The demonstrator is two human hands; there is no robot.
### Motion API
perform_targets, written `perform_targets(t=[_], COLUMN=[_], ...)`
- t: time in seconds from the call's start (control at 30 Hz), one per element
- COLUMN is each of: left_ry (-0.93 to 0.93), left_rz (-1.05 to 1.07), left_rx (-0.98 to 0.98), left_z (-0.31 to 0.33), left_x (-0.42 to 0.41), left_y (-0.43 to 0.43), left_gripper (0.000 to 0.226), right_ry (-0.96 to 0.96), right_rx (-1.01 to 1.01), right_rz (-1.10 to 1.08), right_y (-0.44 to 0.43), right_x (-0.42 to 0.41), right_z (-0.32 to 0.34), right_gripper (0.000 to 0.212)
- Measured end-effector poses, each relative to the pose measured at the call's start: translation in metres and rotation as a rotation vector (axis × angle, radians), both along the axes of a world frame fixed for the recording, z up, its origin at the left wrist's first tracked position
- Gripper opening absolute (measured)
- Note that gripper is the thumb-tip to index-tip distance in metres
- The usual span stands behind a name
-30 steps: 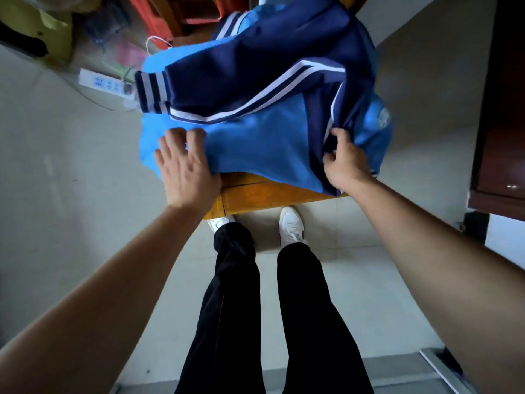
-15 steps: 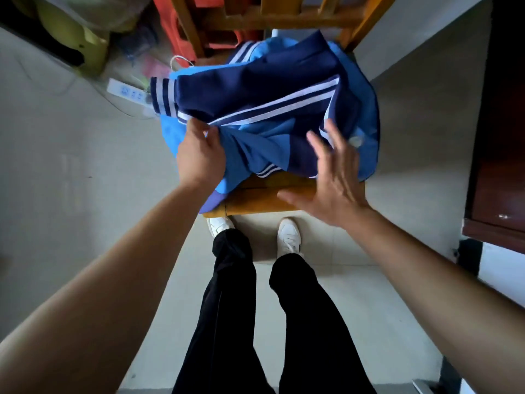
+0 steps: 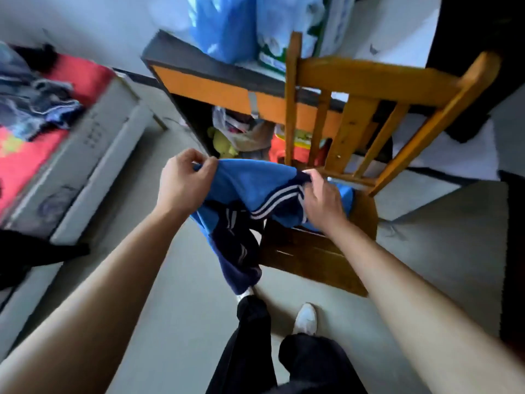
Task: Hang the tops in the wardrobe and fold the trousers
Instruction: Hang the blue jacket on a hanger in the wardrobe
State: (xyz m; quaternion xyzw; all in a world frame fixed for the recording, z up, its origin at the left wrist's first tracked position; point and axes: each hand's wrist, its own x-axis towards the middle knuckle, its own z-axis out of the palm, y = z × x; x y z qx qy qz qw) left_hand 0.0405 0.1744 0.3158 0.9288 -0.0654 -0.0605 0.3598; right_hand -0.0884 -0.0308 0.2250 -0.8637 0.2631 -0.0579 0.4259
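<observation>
blue garment is in the air over the left side of the chair seat, just in front of the backrest. its navy part droops past the seat's left edge and hangs toward the floor, ending near the person's shoe. some blue shows behind the right hand by the seat's back edge; can't tell if it rests on the wood.

grip state:
- left hand: thumb and fingers pinch the light-blue edge at the top left, narrow pinch.
- right hand: fingers curled over bunched cloth by the white stripes, holding it.

so there are 2 hold points, and the cloth sags between them.

handling, my read:
- soft, light, floppy, with 0 stiffness. it won't keep a shape unless it's spread out.
- probably smooth sportswear knit, so a fingertip pinch could slip. a fuller grab on a seam or hem is safer.
- not fragile. the main nuisance is the dangling end dragging or catching the seat corner.

can't tell from this view if it's a top or trousers, since the frame is blurred and the cloth is bunched. if it's a top, take it at the 2 shoulders by the collar for the hanger. if it's trousers, take the waistband at both sides.

more clothes lie piled on the bed at left.
</observation>
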Motion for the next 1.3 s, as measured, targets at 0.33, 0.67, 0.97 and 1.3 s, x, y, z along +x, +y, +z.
perform_targets(t=[0.33, 0.67, 0.97, 1.3], left_ry=[-0.173, -0.23, 0.073, 0.092], left_rz=[0.237, 0.25, 0.317, 0.683], left_rx=[0.027, -0.061, -0.198, 0.125], left_z=[0.088, 0.1, 0.084, 0.091], left_x=[-0.031, -0.08, -0.049, -0.063], left_y=[0.172, 0.291, 0.457, 0.609], left_gripper=[0.024, 0.012, 0.01, 0.02], right_ry=[-0.204, -0.062, 0.147, -0.155], right_rx=[0.826, 0.838, 0.853, -0.327], right_rz=[0.289, 0.701, 1.088, 1.72], right_y=[0.138, 0.334, 0.526, 0.656], right_x=[0.107, 0.142, 0.167, 0.229], right_z=[0.264, 0.314, 0.336, 0.356], right_gripper=[0.035, 0.023, 0.042, 0.108])
